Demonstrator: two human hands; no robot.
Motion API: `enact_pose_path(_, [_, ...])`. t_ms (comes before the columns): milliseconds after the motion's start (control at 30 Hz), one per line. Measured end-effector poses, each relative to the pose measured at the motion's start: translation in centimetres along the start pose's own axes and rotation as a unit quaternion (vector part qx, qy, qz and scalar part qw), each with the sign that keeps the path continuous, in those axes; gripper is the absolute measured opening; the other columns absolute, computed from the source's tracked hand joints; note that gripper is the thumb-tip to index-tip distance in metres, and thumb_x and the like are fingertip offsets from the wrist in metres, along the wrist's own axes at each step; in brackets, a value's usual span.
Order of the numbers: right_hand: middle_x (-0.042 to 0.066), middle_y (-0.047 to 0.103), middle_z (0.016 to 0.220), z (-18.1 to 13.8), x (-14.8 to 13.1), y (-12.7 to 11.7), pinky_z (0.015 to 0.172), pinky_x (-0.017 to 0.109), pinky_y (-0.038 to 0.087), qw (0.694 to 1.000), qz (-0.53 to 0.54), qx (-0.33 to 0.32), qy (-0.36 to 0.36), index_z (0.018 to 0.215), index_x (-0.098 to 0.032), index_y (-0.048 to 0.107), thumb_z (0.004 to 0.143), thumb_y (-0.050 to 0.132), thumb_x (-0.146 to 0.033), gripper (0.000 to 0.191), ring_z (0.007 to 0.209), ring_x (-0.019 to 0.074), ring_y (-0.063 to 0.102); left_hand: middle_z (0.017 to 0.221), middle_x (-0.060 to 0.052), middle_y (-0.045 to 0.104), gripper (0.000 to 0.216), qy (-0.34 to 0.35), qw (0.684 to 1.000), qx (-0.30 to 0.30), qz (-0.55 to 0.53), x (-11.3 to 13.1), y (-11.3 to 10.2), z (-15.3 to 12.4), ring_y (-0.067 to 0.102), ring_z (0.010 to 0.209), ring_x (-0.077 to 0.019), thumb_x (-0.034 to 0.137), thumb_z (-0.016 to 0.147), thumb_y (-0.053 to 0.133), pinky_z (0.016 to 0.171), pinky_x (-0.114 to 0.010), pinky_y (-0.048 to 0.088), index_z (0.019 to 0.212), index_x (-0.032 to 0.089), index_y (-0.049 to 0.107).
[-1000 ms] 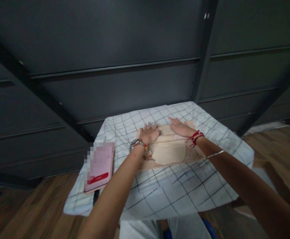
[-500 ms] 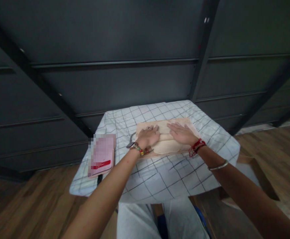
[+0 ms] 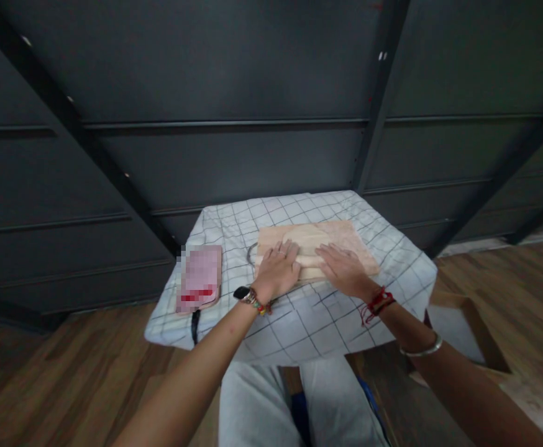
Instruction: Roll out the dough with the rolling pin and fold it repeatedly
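Observation:
My left hand (image 3: 278,267) and my right hand (image 3: 345,267) lie palm down with fingers outstretched, pressing on the two ends of a pale rolling pin (image 3: 307,261). Between the hands the middle of the pin shows; its ends are hidden under the palms. Beyond it, a flat round of pale dough (image 3: 306,234) lies on a light wooden board (image 3: 360,245). Neither hand is wrapped around the pin. A dark curved loop (image 3: 251,253) sticks out at the board's left edge.
A white checked cloth (image 3: 309,332) covers the small table. On its left lies a pink flat case (image 3: 201,276), partly blurred, with a dark strap (image 3: 196,326). A dark panelled wall (image 3: 234,161) rises behind. An open cardboard box (image 3: 481,335) stands on the floor at right.
Both hands have moved toward me, with the rolling pin under them. More of the dough now shows on the far side of the pin. The view has shifted slightly.

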State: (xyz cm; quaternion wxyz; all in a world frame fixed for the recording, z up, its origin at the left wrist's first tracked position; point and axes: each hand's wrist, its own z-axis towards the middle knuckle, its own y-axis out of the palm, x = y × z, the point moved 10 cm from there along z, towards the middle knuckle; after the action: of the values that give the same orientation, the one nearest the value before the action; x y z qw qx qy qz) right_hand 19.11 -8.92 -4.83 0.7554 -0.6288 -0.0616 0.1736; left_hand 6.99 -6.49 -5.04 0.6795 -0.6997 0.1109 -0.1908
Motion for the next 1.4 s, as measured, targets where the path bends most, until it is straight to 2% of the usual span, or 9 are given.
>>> enact_pose_path(167, [0.003,0.031,0.150,1.6,0.9,0.5,0.108,0.050,0.024,0.997,0.025,-0.071,0.011,0.143,-0.021,0.036,0.094,0.019,-0.040,0.055,0.138,0.0245,0.023,0.149,-0.007,0.032,0.051,-0.010,1.000,0.004,-0.011,-0.2,-0.7,1.0,0.024,0.138,-0.0264,0.036,0.096,0.020,0.111,-0.043,0.022,0.140,0.019,0.038])
enact_pose_path(267, [0.003,0.021,0.153,4.5,2.3,0.6,0.110,0.055,0.018,0.995,0.045,-0.088,0.034,0.146,-0.021,0.028,0.095,0.018,-0.042,0.057,0.141,0.0255,0.014,0.141,-0.007,0.043,0.040,-0.034,0.999,0.034,-0.012,-0.7,-2.4,3.1,0.038,0.130,-0.0279,0.037,0.097,0.033,0.106,-0.047,0.031,0.131,0.024,0.048])
enact_pose_path(433, [0.006,0.017,0.154,8.8,4.5,0.9,0.111,0.053,0.016,0.990,0.048,-0.095,0.093,0.149,-0.016,0.020,0.096,0.017,-0.040,0.058,0.142,0.0258,0.009,0.124,-0.010,0.052,0.038,-0.044,0.997,0.061,-0.003,-1.1,-3.8,6.0,0.055,0.106,-0.0229,0.035,0.091,0.056,0.089,-0.046,0.047,0.123,0.016,0.052])
enact_pose_path(533, [0.005,0.024,0.152,7.9,4.2,1.4,0.109,0.052,0.022,0.992,0.035,-0.094,0.080,0.147,-0.018,0.026,0.096,0.019,-0.038,0.055,0.140,0.0256,0.017,0.129,-0.009,0.052,0.036,-0.035,0.997,0.068,0.001,-1.1,-3.4,5.4,0.051,0.114,-0.0249,0.037,0.093,0.048,0.096,-0.044,0.042,0.124,0.020,0.052])
enact_pose_path(700, [0.006,0.043,0.143,4.9,1.6,0.5,0.108,0.044,0.028,1.000,-0.007,-0.004,-0.028,0.140,-0.021,0.041,0.096,0.022,-0.031,0.049,0.136,0.0221,0.031,0.131,-0.006,0.053,0.039,0.008,0.997,0.077,0.012,-0.3,-2.0,3.5,0.047,0.120,-0.0225,0.033,0.095,0.028,0.099,-0.036,0.038,0.123,0.021,0.053])
enact_pose_path(800, [0.004,0.032,0.149,6.7,2.7,0.9,0.109,0.051,0.022,0.999,0.019,-0.049,0.008,0.144,-0.021,0.033,0.097,0.020,-0.035,0.051,0.139,0.0237,0.021,0.128,-0.006,0.056,0.042,-0.050,0.998,0.042,-0.002,-1.6,-1.6,5.0,0.049,0.118,-0.0238,0.036,0.094,0.027,0.098,-0.037,0.037,0.127,0.023,0.051])
enact_pose_path(933, [0.004,0.023,0.153,9.1,4.4,1.7,0.108,0.057,0.020,0.990,0.053,-0.113,0.067,0.147,-0.019,0.026,0.097,0.017,-0.037,0.054,0.140,0.0242,0.018,0.138,-0.008,0.048,0.050,-0.059,0.997,0.040,-0.006,-2.1,-2.3,6.9,0.040,0.128,-0.0294,0.041,0.094,0.028,0.101,-0.044,0.032,0.139,0.023,0.040])
enact_pose_path(1133, [0.004,0.040,0.145,3.7,1.2,0.5,0.110,0.039,0.026,0.999,0.012,-0.011,-0.027,0.141,-0.019,0.040,0.096,0.022,-0.032,0.050,0.136,0.0202,0.029,0.148,-0.010,0.034,0.055,-0.032,0.999,0.035,0.016,-0.8,-1.2,3.1,0.030,0.135,-0.0321,0.041,0.093,0.025,0.106,-0.048,0.027,0.143,0.021,0.035])
enact_pose_path(1400, [0.003,0.040,0.145,-1.9,-1.2,-0.7,0.106,0.044,0.030,0.999,-0.013,0.023,-0.030,0.140,-0.025,0.042,0.096,0.024,-0.034,0.048,0.136,0.0244,0.030,0.154,-0.006,0.018,0.056,-0.028,0.998,0.059,-0.007,0.9,-0.3,-2.1,0.014,0.141,-0.0290,0.042,0.096,0.017,0.113,-0.047,0.013,0.146,0.020,0.028])
